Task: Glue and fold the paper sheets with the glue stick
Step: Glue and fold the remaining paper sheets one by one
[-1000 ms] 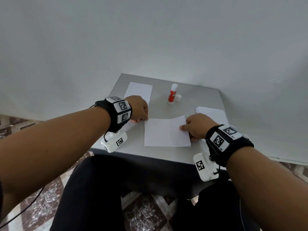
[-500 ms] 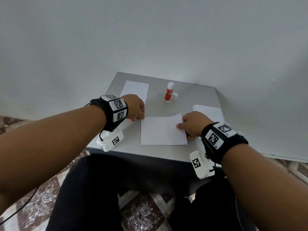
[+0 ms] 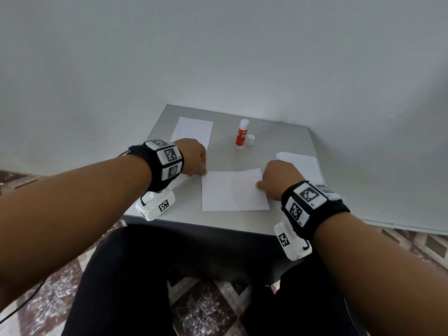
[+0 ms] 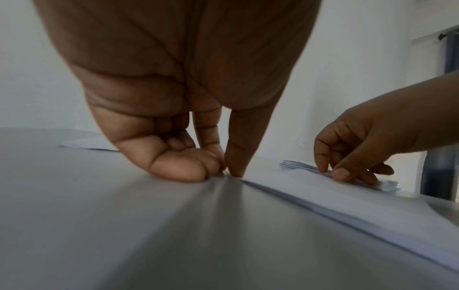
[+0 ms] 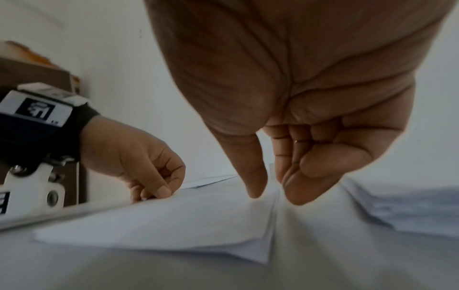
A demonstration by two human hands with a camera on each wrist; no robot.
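Pinching the far corners of the folded sheet point(image 3: 234, 191), the left hand point(image 3: 192, 157) and right hand point(image 3: 278, 178) had drawn it slightly nearer across the surface point(image 3: 278, 139) than a second earlier; otherwise little changed. The fold seemed to be getting aligned. The glue stick point(image 3: 241, 138) stood uncapped beyond, beside its cap point(image 3: 251, 139).

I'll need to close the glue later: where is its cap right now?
In the head view, the white cap stands on the grey table toward its far edge, just right of the upright glue stick, beyond both hands.
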